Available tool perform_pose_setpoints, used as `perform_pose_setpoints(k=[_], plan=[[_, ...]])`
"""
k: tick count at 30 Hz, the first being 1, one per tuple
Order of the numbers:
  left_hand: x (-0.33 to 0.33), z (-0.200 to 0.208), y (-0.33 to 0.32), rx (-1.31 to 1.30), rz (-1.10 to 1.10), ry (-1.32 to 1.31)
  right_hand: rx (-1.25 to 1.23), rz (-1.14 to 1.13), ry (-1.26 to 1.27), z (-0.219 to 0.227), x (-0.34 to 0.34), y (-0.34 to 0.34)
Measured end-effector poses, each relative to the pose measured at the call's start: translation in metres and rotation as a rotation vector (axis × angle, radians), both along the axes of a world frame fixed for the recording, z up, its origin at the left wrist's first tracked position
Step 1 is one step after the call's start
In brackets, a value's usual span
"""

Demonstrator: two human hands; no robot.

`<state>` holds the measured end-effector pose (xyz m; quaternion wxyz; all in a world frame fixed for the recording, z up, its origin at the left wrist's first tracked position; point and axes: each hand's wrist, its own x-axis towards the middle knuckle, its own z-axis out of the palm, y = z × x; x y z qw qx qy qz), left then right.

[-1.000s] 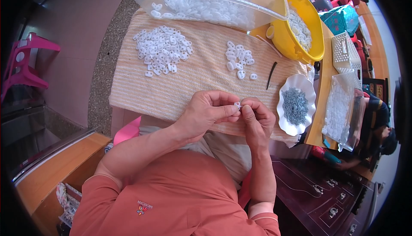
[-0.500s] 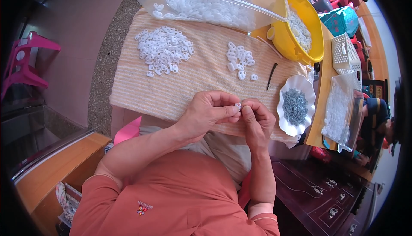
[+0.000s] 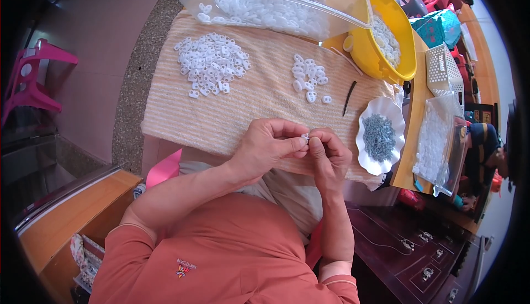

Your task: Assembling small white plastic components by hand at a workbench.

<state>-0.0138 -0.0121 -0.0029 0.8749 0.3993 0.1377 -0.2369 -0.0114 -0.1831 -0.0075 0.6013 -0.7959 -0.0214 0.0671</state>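
I see the left hand (image 3: 268,145) pinching a white piece (image 3: 305,137), the right hand (image 3: 330,154) beside it, grip pressed together.

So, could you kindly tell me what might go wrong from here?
The small white plastic piece is held in a fine pinch by the left hand, so it might slip. The white scalloped dish of tiny grey pieces stands close to the right hand; a sideways knock could spill them. The large heap of white plastic pieces and the smaller white group lie loose on the striped beige cloth, so bumping might scatter them.
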Motion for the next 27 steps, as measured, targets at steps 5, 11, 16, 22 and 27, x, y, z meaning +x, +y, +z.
perform_pose_setpoints(k=[5, 11, 16, 22, 27], plan=[[-0.003, -0.003, -0.003, 0.031, 0.022, -0.013, 0.038, -0.012, 0.047, 0.002, -0.001, 0.002], [-0.005, -0.004, -0.004, 0.027, 0.035, -0.031, 0.023, -0.005, 0.040, 0.002, -0.001, 0.000], [-0.004, -0.006, -0.004, 0.034, 0.016, -0.057, 0.029, -0.003, 0.088, 0.004, 0.000, -0.002], [-0.002, -0.002, -0.004, 0.027, 0.003, -0.037, 0.159, -0.003, 0.158, 0.001, 0.001, -0.005], [-0.002, -0.004, -0.002, -0.021, 0.007, -0.035, 0.232, 0.033, 0.177, -0.002, 0.001, -0.009]])
